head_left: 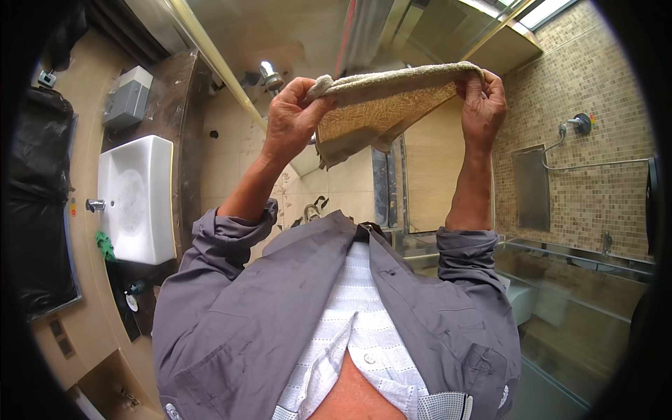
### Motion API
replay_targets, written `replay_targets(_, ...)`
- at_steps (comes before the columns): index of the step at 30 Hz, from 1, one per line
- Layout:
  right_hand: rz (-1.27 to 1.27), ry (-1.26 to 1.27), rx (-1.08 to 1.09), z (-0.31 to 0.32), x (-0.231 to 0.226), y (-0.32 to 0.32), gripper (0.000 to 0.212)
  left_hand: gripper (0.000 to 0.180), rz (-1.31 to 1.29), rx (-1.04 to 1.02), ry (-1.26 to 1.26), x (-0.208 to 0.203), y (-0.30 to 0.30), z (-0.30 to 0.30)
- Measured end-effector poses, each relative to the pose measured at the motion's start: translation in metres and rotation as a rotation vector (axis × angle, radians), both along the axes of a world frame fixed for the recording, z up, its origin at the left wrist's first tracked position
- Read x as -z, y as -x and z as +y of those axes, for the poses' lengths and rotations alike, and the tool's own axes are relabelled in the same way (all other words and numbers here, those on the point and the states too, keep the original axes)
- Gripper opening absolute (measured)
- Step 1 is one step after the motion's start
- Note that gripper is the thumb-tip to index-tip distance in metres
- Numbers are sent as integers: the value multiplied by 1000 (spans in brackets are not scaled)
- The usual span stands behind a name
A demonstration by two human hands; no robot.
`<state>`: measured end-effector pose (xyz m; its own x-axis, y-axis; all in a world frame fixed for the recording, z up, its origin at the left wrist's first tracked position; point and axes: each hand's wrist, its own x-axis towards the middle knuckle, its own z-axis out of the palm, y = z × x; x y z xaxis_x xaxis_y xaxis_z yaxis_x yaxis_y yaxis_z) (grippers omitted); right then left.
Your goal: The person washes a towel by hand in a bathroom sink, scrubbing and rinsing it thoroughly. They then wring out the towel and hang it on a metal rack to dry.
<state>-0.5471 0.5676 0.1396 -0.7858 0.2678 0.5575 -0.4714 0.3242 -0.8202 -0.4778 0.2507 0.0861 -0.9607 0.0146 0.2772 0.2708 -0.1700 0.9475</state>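
Observation:
A beige cleaning cloth (385,115) with a rough, towel-like weave is stretched between my two raised hands. Its top edge is folded over, and the lower part hangs loose with an uneven hem. My left hand (290,119) pinches the left corner between thumb and fingers, a small bunch of fabric sticking up above them. At the opposite corner my right hand (483,108) grips the cloth, fingers curled round the edge. Behind the cloth is a glass pane with a pale metal frame (224,66); I cannot tell whether the cloth touches it.
To the left, a white washbasin (164,203) sits on a dark stone counter (187,126), with a grey box (128,101) and a green rag (105,246) nearby. On the right are a mosaic-tiled wall (560,84), a shower fitting (579,124) and glass panels (581,308).

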Motion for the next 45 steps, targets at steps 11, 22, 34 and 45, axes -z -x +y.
replay_targets(11,-31,-66,12,5,18,52,17,16,-64,-133,-54,2,21,7)
replay_targets(22,-129,-106,-172,14,116,108,15,27,245,-543,669,77,20,45)
replay_targets(34,-521,-1017,-419,16,160,139,31,37,-220,-487,1103,119,31,59)
replay_targets(45,-324,-930,-694,25,150,137,24,25,-56,-342,1127,112,30,74)
